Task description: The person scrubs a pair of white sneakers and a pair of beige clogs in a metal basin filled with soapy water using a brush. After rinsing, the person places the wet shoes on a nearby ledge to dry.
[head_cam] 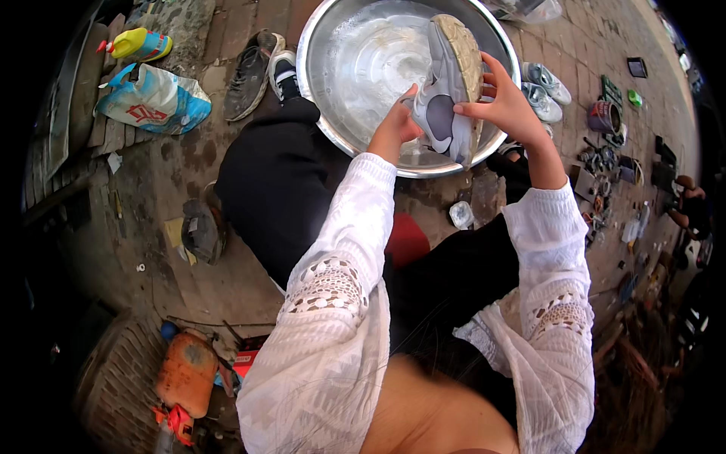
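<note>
Both my hands grip a grey and white sneaker (442, 108) with a tan rubber sole, held on its side above a wide metal basin (313, 108). My left hand (399, 126) holds the shoe's left side, its thumb up by the upper. On the other side, my right hand (506, 102) has its thumb on the grey side and its fingers around the sole. Shallow water (374, 62) with some suds along the edge lies in the basin. Part of the sole is hidden behind my right fingers.
Left of the basin are a dark sneaker (247, 79), a plastic bag (156, 102) and a yellow spray bottle (139, 44). To the right stand a pair of pale shoes (543, 93), a can (603, 117) and scattered metal parts (598, 156). A person (693, 207) is at the far right.
</note>
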Tool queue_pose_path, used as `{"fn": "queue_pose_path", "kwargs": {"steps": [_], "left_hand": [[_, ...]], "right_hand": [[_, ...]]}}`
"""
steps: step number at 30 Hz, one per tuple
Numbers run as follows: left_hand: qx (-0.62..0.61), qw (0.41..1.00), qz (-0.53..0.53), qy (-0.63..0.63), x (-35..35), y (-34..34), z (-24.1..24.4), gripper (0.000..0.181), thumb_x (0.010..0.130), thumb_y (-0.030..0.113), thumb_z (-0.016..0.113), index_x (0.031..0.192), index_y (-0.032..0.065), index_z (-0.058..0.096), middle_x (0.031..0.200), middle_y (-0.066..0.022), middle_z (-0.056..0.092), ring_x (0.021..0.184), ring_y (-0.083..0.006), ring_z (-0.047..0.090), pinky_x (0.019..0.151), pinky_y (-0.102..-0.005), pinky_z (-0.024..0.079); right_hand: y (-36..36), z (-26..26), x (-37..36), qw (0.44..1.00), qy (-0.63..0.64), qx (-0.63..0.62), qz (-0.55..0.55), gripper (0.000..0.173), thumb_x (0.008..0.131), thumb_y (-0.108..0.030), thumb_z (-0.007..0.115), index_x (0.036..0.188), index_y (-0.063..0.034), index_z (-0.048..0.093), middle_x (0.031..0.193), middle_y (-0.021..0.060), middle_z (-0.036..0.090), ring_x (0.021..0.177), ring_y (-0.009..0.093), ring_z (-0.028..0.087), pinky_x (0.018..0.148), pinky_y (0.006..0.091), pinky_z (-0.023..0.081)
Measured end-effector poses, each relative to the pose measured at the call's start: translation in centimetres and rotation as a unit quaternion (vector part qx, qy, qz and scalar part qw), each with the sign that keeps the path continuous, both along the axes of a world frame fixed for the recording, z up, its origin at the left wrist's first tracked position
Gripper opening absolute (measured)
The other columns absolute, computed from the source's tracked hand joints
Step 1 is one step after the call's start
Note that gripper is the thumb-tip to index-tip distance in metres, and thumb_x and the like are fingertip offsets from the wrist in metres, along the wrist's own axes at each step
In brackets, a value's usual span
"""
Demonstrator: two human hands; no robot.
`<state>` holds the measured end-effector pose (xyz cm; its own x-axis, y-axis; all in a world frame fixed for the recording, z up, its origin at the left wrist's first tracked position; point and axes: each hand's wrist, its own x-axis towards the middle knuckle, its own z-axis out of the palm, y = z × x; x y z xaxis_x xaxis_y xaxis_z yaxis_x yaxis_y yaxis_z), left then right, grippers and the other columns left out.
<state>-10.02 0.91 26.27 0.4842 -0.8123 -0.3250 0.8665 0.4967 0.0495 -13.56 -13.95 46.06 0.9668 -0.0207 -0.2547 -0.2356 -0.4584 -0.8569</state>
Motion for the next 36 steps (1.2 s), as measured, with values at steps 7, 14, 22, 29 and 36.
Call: {"fn": "queue_pose_path", "kwargs": {"steps": [7,14,22,29,36], "left_hand": [[0.159,0.980,0.070,-0.096,0.8,0.0,3.5,0.054,0.094,0.048,0.035,0.122,0.0043,0.049,0.111,-0.0109,0.059,0.096,-0.0205,0.057,0.082,-0.0308,0.044],[0.303,0.917,0.218,-0.140,-0.7,-4.1,5.3,0.059,0.095,0.048,0.031,0.117,-0.0032,0.052,0.111,-0.0117,0.057,0.096,-0.0175,0.052,0.086,-0.0292,0.039],[0.431,0.862,0.185,-0.192,-0.4,-3.1,6.6,0.058,0.095,0.043,0.029,0.096,-0.0063,0.058,0.095,-0.0175,0.060,0.086,-0.0216,0.056,0.078,-0.0328,0.042],[0.199,0.951,0.231,-0.047,-1.3,-4.5,6.4,0.047,0.094,0.038,0.031,0.111,0.0009,0.053,0.106,-0.0125,0.059,0.091,-0.0230,0.058,0.083,-0.0355,0.045],[0.244,0.957,0.154,0.014,-1.1,-4.8,6.2,0.038,0.096,0.034,0.031,0.118,0.0092,0.048,0.109,-0.0084,0.057,0.097,-0.0232,0.057,0.086,-0.0392,0.046]], "right_hand": [[-0.8,-2.5,1.0,0.982,0.035,-0.181,-0.043,0.107,0.052,-0.040,0.082,0.131,0.0096,0.030,0.110,0.0232,0.057,0.096,0.026,0.061,0.081,0.0301,0.048],[0.9,-3.5,1.4,0.973,-0.006,-0.225,-0.054,0.110,0.052,-0.046,0.080,0.132,0.0092,0.029,0.117,0.0260,0.054,0.107,0.031,0.057,0.090,0.0337,0.045],[2.1,-2.8,1.1,0.985,0.035,-0.159,-0.056,0.102,0.057,-0.047,0.076,0.130,0.0082,0.033,0.114,0.0253,0.056,0.105,0.031,0.057,0.087,0.0345,0.046],[3.5,-2.9,0.5,0.959,0.048,-0.270,-0.066,0.100,0.059,-0.052,0.069,0.131,0.0075,0.033,0.114,0.0266,0.052,0.104,0.036,0.056,0.086,0.0383,0.045],[1.6,-5.0,1.4,0.944,-0.012,-0.324,-0.067,0.105,0.055,-0.055,0.070,0.130,0.0078,0.033,0.114,0.0275,0.050,0.099,0.038,0.058,0.082,0.0406,0.048]]}}
